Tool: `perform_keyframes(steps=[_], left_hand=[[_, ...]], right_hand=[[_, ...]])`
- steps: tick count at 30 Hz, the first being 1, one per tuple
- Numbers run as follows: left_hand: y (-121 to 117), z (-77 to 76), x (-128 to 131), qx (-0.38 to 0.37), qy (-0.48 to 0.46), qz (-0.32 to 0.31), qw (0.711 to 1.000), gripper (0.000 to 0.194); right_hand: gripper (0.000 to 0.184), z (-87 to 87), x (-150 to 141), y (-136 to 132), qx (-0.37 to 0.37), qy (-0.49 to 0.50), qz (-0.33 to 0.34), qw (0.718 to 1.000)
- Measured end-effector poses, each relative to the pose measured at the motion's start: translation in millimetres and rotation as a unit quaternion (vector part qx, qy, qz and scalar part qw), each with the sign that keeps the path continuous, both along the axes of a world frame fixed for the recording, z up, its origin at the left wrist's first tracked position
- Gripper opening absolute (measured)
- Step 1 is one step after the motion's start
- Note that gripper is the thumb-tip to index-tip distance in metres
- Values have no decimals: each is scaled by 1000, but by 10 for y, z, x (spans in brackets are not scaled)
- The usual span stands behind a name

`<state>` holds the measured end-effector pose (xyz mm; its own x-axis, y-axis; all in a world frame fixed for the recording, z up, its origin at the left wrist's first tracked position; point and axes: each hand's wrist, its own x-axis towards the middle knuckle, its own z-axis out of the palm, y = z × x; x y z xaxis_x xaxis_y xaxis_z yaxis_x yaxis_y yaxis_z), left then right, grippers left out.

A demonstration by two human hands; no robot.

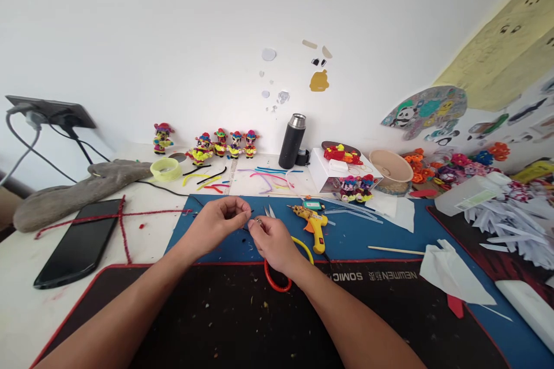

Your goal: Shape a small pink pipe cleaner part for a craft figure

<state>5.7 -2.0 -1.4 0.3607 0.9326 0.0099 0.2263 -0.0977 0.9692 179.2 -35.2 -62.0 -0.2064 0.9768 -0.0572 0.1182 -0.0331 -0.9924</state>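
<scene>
Both hands meet near the middle of the view. The right hand [273,241] pinches a tiny thing [259,221] between its thumb and finger. The left hand [220,220] is curled just beside it, at 9 o'clock, with thumb and finger close together. I cannot tell if the left hand grips anything.

The tiny thing is at the tips of the right hand's fingers, over the blue mat [346,225]. The bit that shows points up to about 11 o'clock. Its long way is hard to tell, because fingers hide most of it. It looks dark, with a small pale, shiny part. It is too small to see its real shape.

The scissors [269,211] are partly behind the right hand. Their silver blades point to about 11 o'clock. One handle loop is red and the other is yellow.

At 2 o'clock from the right hand is a yellow glue gun [318,232]. At 12 o'clock, farther off, a black bottle [291,144] stands by the wall. A black phone [82,245] lies at 9 o'clock.
</scene>
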Motion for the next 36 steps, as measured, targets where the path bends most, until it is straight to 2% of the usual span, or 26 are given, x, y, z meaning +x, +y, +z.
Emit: perform_keyframes(steps=[7, 19, 36], left_hand=[[-11, 22, 13, 5, 15, 1, 1000, 29], [-4, 6, 14, -9, 6, -10, 1000, 28], [-7, -13, 9, -30, 14, -21, 999, 27]], right_hand=[[42, 30, -15, -3, 26, -65, -5, 998], [36, 72, -33, -24, 14, -65, -2, 998], [36, 28, -26, -7, 13, -69, -5, 998]])
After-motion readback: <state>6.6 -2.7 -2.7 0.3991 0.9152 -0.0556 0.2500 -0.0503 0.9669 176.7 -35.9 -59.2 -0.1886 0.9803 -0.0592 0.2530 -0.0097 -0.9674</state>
